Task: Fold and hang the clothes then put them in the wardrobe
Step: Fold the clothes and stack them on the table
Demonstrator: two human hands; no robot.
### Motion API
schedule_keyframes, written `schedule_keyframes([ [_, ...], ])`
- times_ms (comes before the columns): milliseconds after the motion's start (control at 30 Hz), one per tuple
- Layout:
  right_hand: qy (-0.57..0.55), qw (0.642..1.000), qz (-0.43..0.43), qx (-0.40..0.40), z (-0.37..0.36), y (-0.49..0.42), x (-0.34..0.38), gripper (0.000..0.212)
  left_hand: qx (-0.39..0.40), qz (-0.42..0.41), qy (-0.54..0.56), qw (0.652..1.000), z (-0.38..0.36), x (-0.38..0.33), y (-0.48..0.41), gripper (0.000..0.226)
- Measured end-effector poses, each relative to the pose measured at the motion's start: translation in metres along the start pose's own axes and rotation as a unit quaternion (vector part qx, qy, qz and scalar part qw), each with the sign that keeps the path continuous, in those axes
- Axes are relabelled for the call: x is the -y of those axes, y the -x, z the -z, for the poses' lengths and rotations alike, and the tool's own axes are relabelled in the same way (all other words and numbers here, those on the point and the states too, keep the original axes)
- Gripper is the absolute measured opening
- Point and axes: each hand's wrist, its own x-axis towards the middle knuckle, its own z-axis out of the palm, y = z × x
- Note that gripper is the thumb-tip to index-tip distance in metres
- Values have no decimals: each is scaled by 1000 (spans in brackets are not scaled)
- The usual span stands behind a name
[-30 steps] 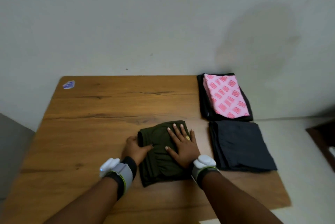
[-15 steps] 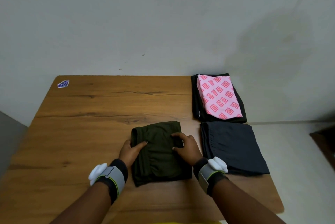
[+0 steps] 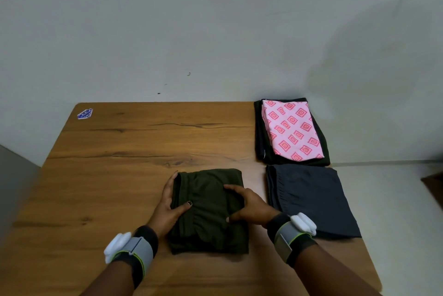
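A: From the head view, where was the olive garment [image 3: 211, 209]?

B: It was folded into a compact block on the wooden table [image 3: 119, 176], near the front edge. It sat between both hands, just beside the dark grey folded garment [image 3: 309, 200] on its right.

A: And the hands?

B: The left hand [image 3: 167, 207] clasped the block's left edge, thumb on top and fingers down along the side. The right hand [image 3: 249, 207] arched over the right edge with its fingers curled onto the cloth, grasping it.

A: How would it handle?

B: Soft and light, I'd judge, and limp enough to sag or unfold if lifted by one corner. It was best taken from both sides, with fingers slid beneath so the layers stayed together.

A: Anything else?

B: Behind the grey one, a pink patterned cloth [image 3: 291, 128] lay on top of a black garment [image 3: 260, 132]. A blue sticker [image 3: 84, 113] marked the far left corner.
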Motion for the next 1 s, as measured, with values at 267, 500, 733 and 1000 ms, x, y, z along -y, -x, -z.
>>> schedule_keyframes([
  [267,-114,992,-11,46,24,6,12,101,100,72,86,989,11,-34,-7,64],
  [500,-87,995,47,30,114,10,38,104,233,58,25,970,-19,-108,-41,107],
  [733,-37,995,42,-83,236,4,55,103,221,-26,-8,975,-116,-176,-119,113],
  [1000,47,991,-67,-108,330,-30,42,103,223,-14,-31,974,-184,-176,-205,115],
])
